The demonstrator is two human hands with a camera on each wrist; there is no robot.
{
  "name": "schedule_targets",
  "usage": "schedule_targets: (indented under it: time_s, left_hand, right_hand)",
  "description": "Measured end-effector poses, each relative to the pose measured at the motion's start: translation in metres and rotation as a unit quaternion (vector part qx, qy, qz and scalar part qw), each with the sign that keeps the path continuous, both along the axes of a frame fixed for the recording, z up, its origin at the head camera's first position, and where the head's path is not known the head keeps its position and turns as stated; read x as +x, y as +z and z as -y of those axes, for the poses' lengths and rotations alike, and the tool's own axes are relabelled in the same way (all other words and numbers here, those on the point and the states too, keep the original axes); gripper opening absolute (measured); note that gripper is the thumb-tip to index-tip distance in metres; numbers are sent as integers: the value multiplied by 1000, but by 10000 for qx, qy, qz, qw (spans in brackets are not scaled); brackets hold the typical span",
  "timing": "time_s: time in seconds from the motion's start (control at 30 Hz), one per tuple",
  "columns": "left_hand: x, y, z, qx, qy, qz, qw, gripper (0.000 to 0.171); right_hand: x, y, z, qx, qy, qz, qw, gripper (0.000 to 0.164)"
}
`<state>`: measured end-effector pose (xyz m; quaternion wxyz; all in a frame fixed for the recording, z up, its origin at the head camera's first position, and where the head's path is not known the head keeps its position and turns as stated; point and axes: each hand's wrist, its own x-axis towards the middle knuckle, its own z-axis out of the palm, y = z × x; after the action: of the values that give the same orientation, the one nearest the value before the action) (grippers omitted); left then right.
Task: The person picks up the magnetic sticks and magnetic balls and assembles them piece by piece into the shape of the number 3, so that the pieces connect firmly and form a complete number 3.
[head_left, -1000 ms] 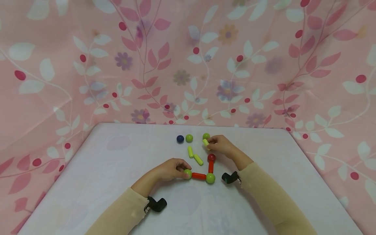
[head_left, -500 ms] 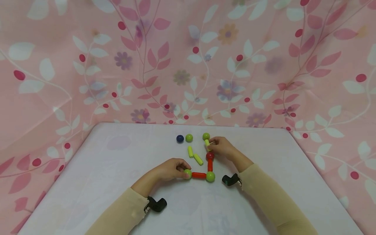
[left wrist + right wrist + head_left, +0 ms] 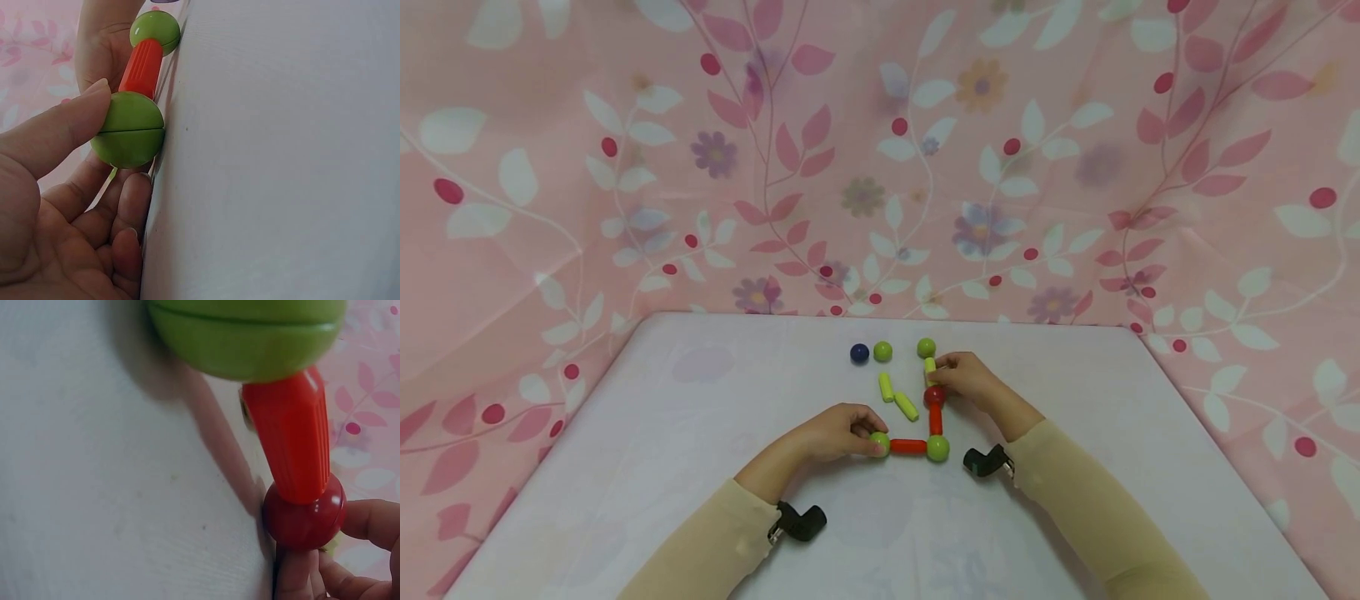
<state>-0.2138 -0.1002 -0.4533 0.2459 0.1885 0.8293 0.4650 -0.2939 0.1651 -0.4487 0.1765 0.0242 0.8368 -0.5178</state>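
In the head view, my left hand (image 3: 842, 433) pinches a green ball (image 3: 128, 131) at the left end of a red rod (image 3: 908, 447). That rod leads to a second green ball (image 3: 937, 448) at the corner. A second red rod (image 3: 290, 434) runs away from the corner to a red ball (image 3: 304, 515). My right hand (image 3: 970, 379) holds a yellow-green rod (image 3: 930, 369) in line between the red ball and a far green ball (image 3: 927, 347). In the right wrist view this yellow-green rod is mostly hidden behind the red ball.
Two loose yellow-green rods (image 3: 906, 407) lie inside the L-shaped chain. Farther back, a dark blue ball (image 3: 860, 353) sits beside a green ball (image 3: 883, 351). The white table (image 3: 700, 400) ends at a pink floral cloth (image 3: 865, 167).
My right hand has swung the yellow-green rod into line and down to the red ball. The red ball and corner ball have shifted slightly away from me. My left hand stays put.
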Motion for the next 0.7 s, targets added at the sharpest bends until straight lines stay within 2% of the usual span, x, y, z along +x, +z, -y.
schedule_targets:
  time_s: [0.27, 0.53, 0.7]
  left_hand:
    - [1, 0, 0, -39, 3, -28, 10000, 27]
    - [0, 0, -1, -69, 10, -17, 10000, 28]
    - [0, 0, -1, -70, -4, -40, 10000, 28]
  right_hand:
    - [0, 1, 1, -19, -50, 93, 9999, 39]
    - [-2, -1, -3, -520, -15, 172, 9985, 38]
    - [-1, 2, -5, -488, -20, 206, 9986, 40]
